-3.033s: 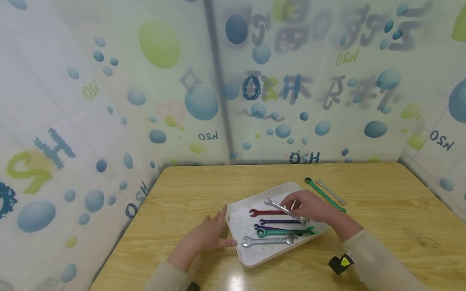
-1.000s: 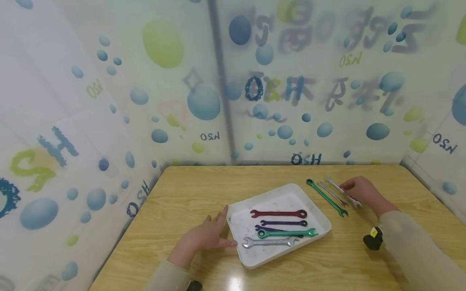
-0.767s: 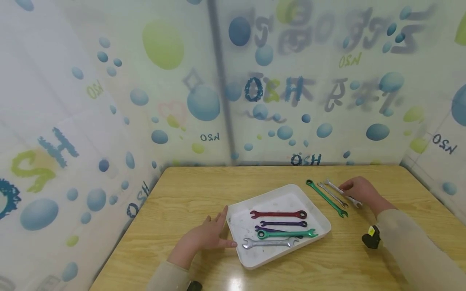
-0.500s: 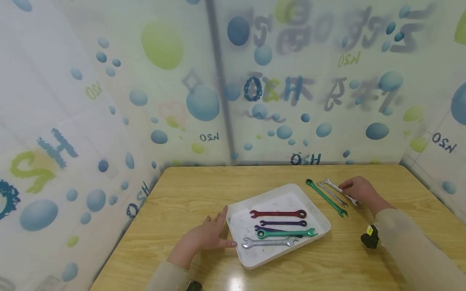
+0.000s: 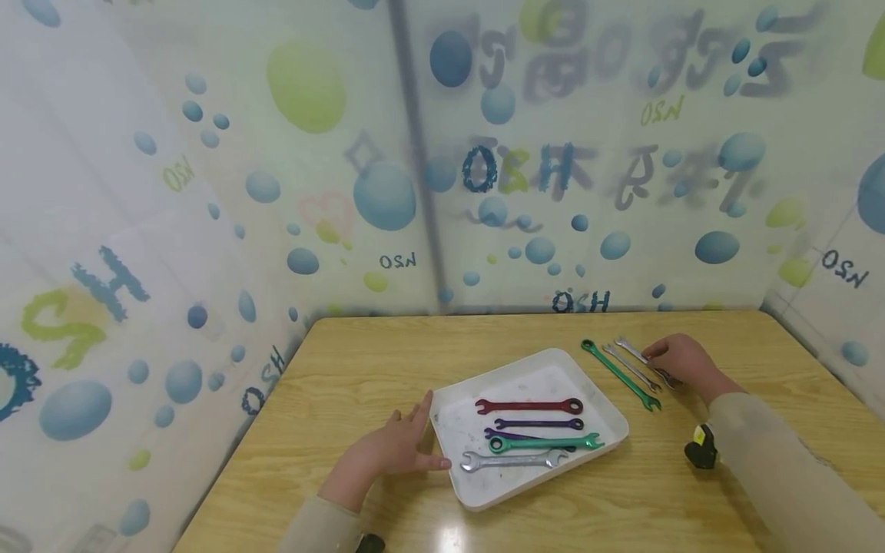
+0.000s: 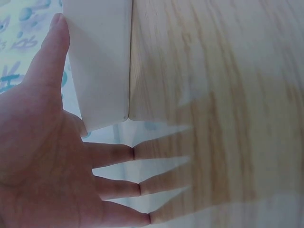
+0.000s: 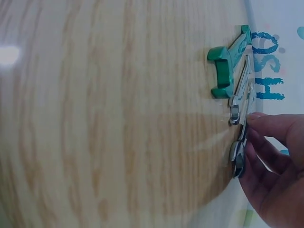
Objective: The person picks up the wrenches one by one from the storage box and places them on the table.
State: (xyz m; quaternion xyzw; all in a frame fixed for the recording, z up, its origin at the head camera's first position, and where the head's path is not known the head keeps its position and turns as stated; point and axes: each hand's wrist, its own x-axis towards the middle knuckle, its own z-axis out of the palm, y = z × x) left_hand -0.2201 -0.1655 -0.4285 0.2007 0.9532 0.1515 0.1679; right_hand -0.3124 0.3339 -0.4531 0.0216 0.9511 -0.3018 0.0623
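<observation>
On the right side of the table, my right hand (image 5: 687, 365) pinches a silver open-end wrench (image 5: 630, 349) between thumb and fingers. In the right wrist view that wrench's near head (image 7: 237, 160) lies at the tabletop under the fingers. Beside it, roughly parallel, lie a thinner silver wrench (image 5: 632, 369) and a green wrench (image 5: 621, 375). My left hand (image 5: 387, 449), fingers spread and straight, rests against the left end of a white tray (image 5: 477, 503). Its thumb (image 6: 50, 57) lies along the tray wall in the left wrist view.
Inside the tray are a red wrench (image 5: 528, 407), two purple wrenches, one of them (image 5: 539, 424) uppermost, a teal-green wrench (image 5: 546, 443) and a large silver wrench (image 5: 513, 461). A patterned curtain (image 5: 346, 284) stands behind the wooden table (image 5: 373, 353).
My right hand has carried the silver wrench from over the tray to the table's right side, beside the other two. In the last second it shifts only slightly. The left hand stays put.
</observation>
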